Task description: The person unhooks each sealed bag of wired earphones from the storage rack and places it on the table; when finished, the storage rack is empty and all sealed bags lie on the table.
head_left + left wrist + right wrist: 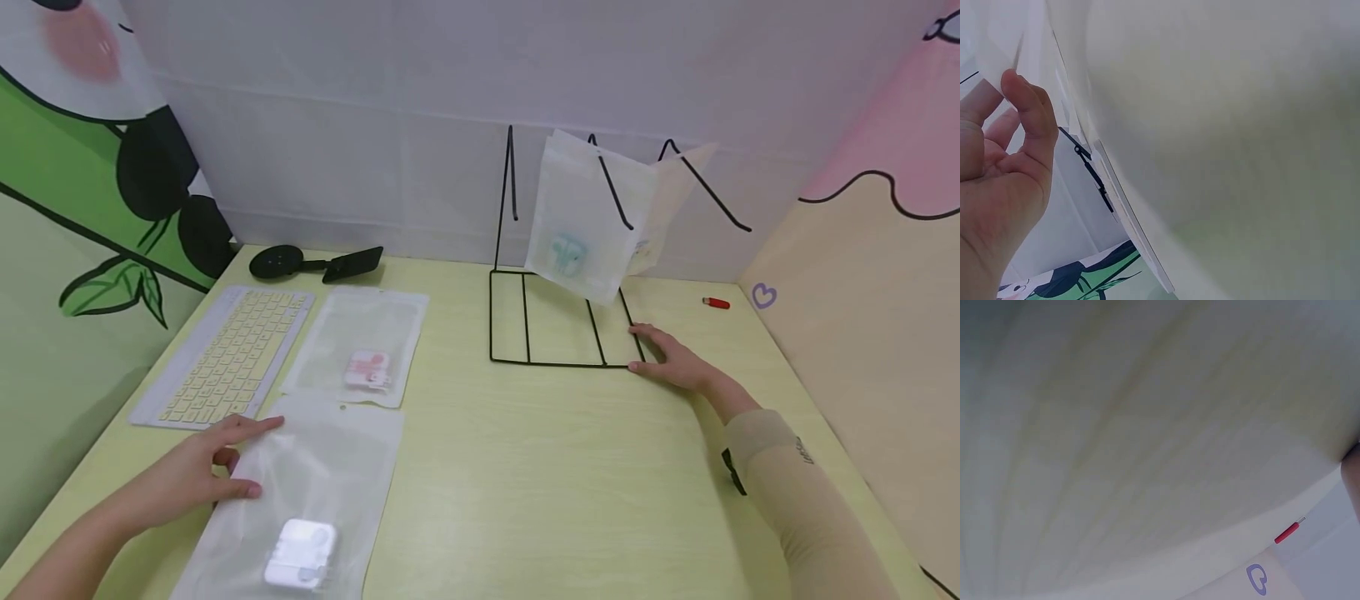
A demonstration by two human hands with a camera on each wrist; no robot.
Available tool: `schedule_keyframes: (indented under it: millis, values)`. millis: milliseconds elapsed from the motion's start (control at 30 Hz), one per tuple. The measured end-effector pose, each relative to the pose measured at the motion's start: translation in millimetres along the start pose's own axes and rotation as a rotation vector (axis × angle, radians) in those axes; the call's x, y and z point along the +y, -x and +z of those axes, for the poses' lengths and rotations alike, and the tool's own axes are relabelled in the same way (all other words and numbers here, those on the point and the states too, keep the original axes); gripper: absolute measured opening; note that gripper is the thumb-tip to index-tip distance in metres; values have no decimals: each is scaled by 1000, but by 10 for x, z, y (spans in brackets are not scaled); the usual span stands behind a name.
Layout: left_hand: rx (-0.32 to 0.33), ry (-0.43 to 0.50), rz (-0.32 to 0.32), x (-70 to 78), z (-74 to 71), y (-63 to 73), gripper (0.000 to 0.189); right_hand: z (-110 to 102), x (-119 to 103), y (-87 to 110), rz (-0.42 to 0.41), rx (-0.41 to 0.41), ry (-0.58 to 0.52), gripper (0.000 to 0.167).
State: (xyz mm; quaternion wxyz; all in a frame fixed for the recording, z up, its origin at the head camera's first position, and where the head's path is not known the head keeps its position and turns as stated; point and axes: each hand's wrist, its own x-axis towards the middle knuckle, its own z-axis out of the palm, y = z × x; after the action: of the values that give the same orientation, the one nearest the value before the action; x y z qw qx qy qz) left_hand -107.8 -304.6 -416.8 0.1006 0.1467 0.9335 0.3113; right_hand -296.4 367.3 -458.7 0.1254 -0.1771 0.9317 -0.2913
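Note:
My left hand is at the left edge of a translucent zip pouch with a small white square case inside. In the left wrist view, its fingertips hold the film at its edge, which stands away from the table. My right hand rests at the front right corner of a black wire rack, thumb at the front rod and fingers at the side rod. A pouch with a teal-printed item hangs on the middle hook, and another pouch hangs on the right hook.
Beyond the held pouch lies another pouch with a pink-printed item. To its left is a white keyboard. A black folding stand with a round base lies at the back left. A red USB stick is right of the rack.

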Motion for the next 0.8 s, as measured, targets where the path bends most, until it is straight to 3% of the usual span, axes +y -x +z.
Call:
schedule_keyframes:
  millis: [333,700,800]
  values:
    - [-11,-11,7,10,-44,-118,81,1,6,-6,-3,1,-6,76]
    - [-193,95,-69,-61,-36,-86,88,-5,7,-10,5,-1,1,76]
    - [-214,93,-81,-98,-24,-77,89,5,13,-8,6,-6,-9,76]
